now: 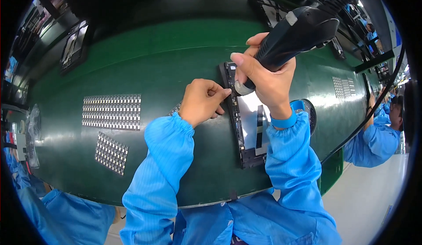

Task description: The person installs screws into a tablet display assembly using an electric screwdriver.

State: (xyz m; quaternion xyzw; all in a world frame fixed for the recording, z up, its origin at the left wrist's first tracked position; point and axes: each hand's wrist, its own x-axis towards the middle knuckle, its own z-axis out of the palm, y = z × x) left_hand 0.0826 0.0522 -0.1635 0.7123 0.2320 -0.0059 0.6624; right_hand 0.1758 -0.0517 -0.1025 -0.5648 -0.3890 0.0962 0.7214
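The green table is the largest thing, and it looks smooth, so flat things may slide on it. On it lies the opened flat device, at three o'clock from the left hand. I judge it thin, rather stiff and fragile, since its small inner parts are exposed; the shiny plate looks slippery. It is better to take it by the black outer rim, at its six and twelve o'clock ends.

Next in size is the black hand tool, at one o'clock above the device. Its rigid body seems of moderate weight, and the thick middle is the good place for grasping. The right hand is wrapped there.

The left hand has thumb and finger pinched together at the device's nine o'clock edge; whether some small piece is between them, I cannot tell.

At nine o'clock from this hand lies the larger sheet of small parts, at eight the smaller sheet; both look light, best lifted by the borders.
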